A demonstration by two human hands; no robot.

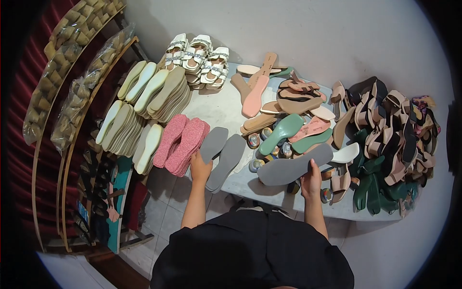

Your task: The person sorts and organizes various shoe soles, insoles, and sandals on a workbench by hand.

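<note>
My right hand [311, 182] grips a grey insole [288, 169] near one end, thumb on top, above the table's front edge. At the lower end of another grey insole [214, 142], my left hand [200, 167] closes on its edge; part of the fingers is hidden. A further grey insole [230, 161] lies just to the right of that hand. Directly left of it is a stack of pink textured insoles [180, 144]. Beyond the right hand's insole, a green insole [281, 134] and a white sole piece [345, 153] lie among mixed sandal parts.
Stacks of cream insoles [168, 96] and white strappy sandals [196, 55] occupy the table's left and back. Heaped heeled sandals [385, 130] cover the right end. Wooden shelves [89, 82] with bagged blocks stand at left, and a wall [313, 33] closes off the back.
</note>
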